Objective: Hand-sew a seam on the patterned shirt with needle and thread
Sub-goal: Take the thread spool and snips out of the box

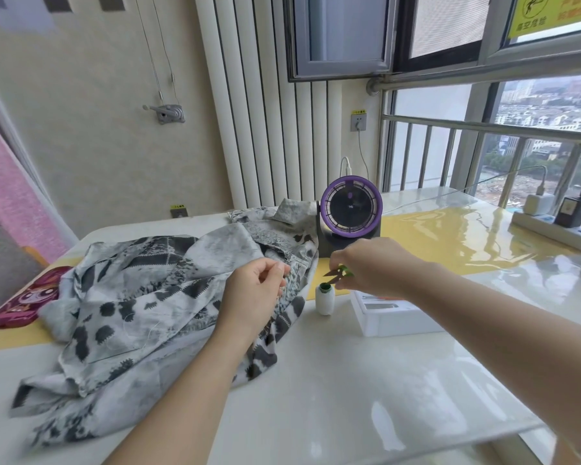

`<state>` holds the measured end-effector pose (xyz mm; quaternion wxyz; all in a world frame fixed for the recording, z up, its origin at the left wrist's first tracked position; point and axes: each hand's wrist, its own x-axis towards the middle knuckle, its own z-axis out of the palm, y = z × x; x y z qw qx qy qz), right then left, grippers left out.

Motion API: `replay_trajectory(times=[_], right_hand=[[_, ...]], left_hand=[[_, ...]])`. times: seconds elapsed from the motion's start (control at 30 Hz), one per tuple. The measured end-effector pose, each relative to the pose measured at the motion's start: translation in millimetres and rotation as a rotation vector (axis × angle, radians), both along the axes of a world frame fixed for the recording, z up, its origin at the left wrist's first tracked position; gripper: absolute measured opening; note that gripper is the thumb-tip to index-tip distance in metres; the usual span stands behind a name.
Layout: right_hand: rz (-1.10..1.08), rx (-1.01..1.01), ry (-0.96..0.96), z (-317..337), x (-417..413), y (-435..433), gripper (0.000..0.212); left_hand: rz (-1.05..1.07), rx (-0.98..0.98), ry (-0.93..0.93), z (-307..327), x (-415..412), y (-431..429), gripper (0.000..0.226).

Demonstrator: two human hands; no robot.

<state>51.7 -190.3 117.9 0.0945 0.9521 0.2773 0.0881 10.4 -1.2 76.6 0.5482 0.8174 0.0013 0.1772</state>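
Gripping snips (337, 271) in R hand (373, 266), fingers curled round green handle, tips pointing L, just above spool (325, 300). Curling L hand (252, 297) over shirt (141, 297), thumb to fingertips as if pinching; can't tell if needle or thread in there, too small to see. Seeing shirt bunched on table (349, 414), L of spool, partly under L hand, w/ faint loose thread (138, 325) trailing over fabric.

Risks, judged from here:
- Could nick fabric instead of thread if cutting close to seam w/ shirt this rumpled; safer to pull thread taut and clear of folds first
- Could cut too short, leaving no tail for a knot and letting stitches work loose
- Can't see needle; could lose it in folds, or prick a finger groping for it
- Could knock spool over w/ R wrist or snips and send it rolling toward table edge
- Could snag loose thread on L forearm and pucker stitches
- Could get thread end or light fabric blown about by fan (351, 209) just behind, if running; can't tell
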Motion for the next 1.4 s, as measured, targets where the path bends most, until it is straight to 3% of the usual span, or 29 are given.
replay_trajectory(times=[0.5,0.8,0.9,0.97,1.17,1.4], right_hand=[[0.019,-0.141,-0.104,-9.4,20.9,33.5,0.024],[-0.054,0.106,-0.006,-6.6,17.0,23.7,0.032],[-0.086,0.234,0.094,-11.2,13.8,24.7,0.042],[-0.106,0.218,0.147,-17.5,12.4,27.7,0.051],[-0.154,0.193,0.174,-32.2,25.0,31.6,0.029],[-0.224,0.226,0.157,-30.2,39.3,28.1,0.029]], left_hand=[[-0.003,0.011,-0.008,0.5,4.7,-1.0,0.021],[0.005,0.028,-0.023,-1.2,0.4,6.4,0.024],[0.031,0.101,-0.012,-8.5,-0.9,14.0,0.021],[0.025,0.173,0.003,-14.6,-2.2,19.4,0.019],[0.020,0.450,0.111,-24.8,-6.4,31.8,0.019],[0.040,0.471,0.117,-24.0,-5.8,33.5,0.018]])
